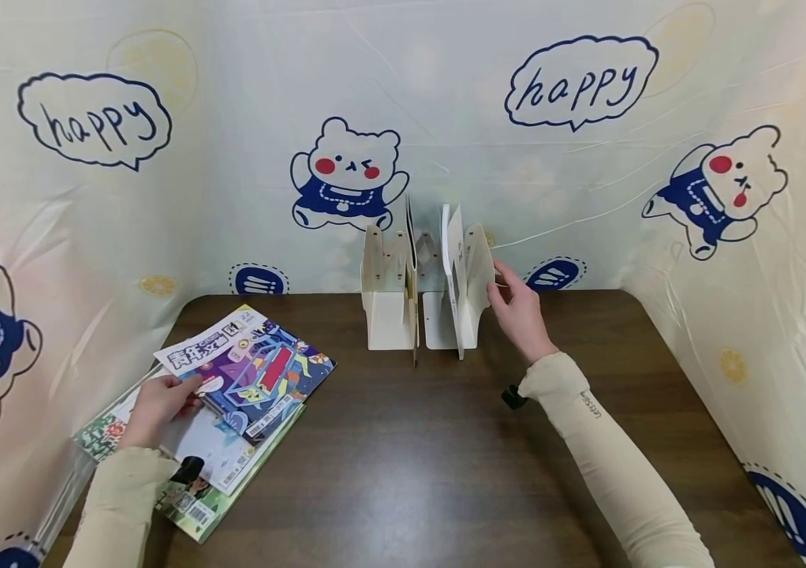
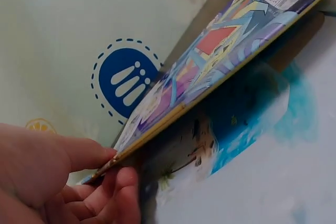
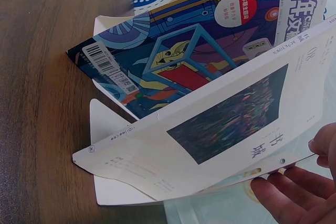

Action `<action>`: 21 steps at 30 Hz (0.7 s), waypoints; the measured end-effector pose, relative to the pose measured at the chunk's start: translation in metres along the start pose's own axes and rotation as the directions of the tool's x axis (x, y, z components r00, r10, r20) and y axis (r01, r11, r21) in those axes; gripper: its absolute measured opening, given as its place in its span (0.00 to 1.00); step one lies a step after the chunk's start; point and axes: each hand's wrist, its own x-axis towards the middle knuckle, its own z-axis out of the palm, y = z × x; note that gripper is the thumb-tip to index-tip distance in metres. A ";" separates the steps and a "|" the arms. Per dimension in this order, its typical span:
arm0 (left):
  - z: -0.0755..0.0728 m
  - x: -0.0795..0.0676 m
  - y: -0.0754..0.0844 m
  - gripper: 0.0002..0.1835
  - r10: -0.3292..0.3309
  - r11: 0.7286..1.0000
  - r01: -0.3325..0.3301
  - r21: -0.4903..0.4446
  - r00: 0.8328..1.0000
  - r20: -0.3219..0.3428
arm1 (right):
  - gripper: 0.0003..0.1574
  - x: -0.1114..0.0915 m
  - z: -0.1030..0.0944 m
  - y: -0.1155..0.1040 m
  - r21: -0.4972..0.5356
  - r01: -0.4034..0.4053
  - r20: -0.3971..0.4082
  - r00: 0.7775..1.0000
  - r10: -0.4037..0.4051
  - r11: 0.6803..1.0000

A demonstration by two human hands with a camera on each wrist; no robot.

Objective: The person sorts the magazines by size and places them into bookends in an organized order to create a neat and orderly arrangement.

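My left hand (image 1: 158, 406) pinches the edge of a magazine with a purple and blue cover (image 1: 275, 369) at the left of the table. In the left wrist view, that magazine (image 2: 210, 51) tilts up off a pale magazine with a beach picture (image 2: 273, 140). At the back, my right hand (image 1: 522, 315) holds the right side panel of a white book rack (image 1: 390, 322), thumb and fingers on either side of its edge. A white book (image 3: 226, 124) and another purple and blue magazine (image 3: 199, 56) stand in the rack, leaning.
Under the lifted magazine lie several more magazines, including a green-edged one (image 1: 197, 513). The brown table (image 1: 403, 465) ends at a patterned curtain (image 1: 460, 158) behind and at both sides. A thin white cord (image 1: 573, 229) runs across the curtain.
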 end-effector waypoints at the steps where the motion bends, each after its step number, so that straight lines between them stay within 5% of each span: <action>1: 0.001 0.000 0.001 0.19 0.000 1.000 0.000 -0.017 1.000 0.012 | 0.31 0.000 0.000 0.000 0.002 0.001 0.001 1.000 -0.001 1.000; 8: 0.009 0.001 0.008 0.16 0.014 0.953 0.021 -0.303 0.994 0.112 | 0.32 -0.001 0.000 0.000 0.003 -0.002 -0.001 1.000 0.002 1.000; 14: 0.014 -0.002 0.013 0.35 -0.029 0.917 0.066 -0.394 0.995 0.099 | 0.32 -0.002 0.001 0.001 0.003 -0.004 -0.001 1.000 0.004 1.000; 21: 0.010 -0.005 0.012 0.28 -0.037 0.780 0.141 -0.610 0.983 0.180 | 0.32 -0.002 0.000 -0.002 0.004 0.004 -0.014 1.000 -0.004 1.000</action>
